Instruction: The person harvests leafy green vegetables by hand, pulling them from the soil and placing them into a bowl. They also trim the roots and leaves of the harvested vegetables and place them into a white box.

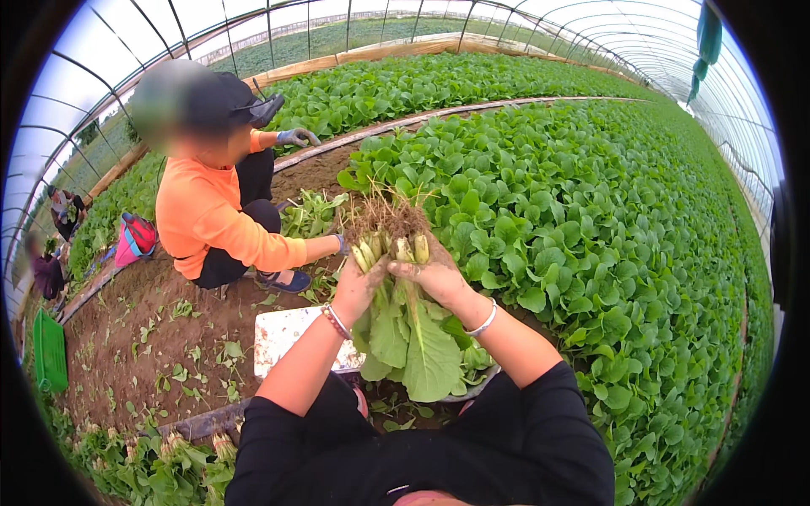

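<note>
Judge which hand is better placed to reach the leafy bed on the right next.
Probably the right hand: it is nearer the leafy bed; the left hand holds the opposite side of the uprooted greens. Both hold them, so the left would need to support them alone.

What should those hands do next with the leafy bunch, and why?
Maybe give it a gentle shake: the left hand and right hand hold the leafy bunch roots-up, and its roots look brown and clumped, perhaps with soil.
</note>
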A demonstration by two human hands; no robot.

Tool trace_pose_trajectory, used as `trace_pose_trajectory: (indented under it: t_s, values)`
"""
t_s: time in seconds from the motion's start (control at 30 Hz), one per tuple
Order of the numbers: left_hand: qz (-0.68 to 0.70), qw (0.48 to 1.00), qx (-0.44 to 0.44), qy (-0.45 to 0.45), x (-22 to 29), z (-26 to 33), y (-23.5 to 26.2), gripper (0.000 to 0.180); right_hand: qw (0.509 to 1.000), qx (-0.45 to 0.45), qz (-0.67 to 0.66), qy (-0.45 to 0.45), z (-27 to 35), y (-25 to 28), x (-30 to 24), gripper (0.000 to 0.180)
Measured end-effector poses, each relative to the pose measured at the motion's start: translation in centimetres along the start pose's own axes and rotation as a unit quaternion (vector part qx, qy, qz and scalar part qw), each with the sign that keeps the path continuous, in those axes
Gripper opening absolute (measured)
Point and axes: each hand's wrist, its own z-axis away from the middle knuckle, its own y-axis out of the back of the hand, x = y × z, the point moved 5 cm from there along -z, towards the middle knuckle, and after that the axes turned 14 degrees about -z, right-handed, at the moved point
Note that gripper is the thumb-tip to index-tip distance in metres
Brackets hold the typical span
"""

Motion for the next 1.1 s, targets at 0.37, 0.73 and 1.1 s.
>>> trace_pose_trajectory:
  t_s: [0.37,0.73,1.1]
  values:
    - [0.019,0.999,-0.022,0.02,-3.1,-0.1,-4.7,0.07,0.999,0.021,-0.024,-0.001,2.8,1.8,1.3,0.087]
    - [-0.093,0.994,-0.057,-0.001,-6.0,0.8,-3.4,0.073,0.998,0.002,0.057,0.003,2.1,3.5,3.1,0.078]
    - [0.088,0.979,-0.116,0.143,-5.0,2.7,-3.7,0.075,0.993,-0.013,0.036,-0.112,2.6,6.1,5.6,0.1]
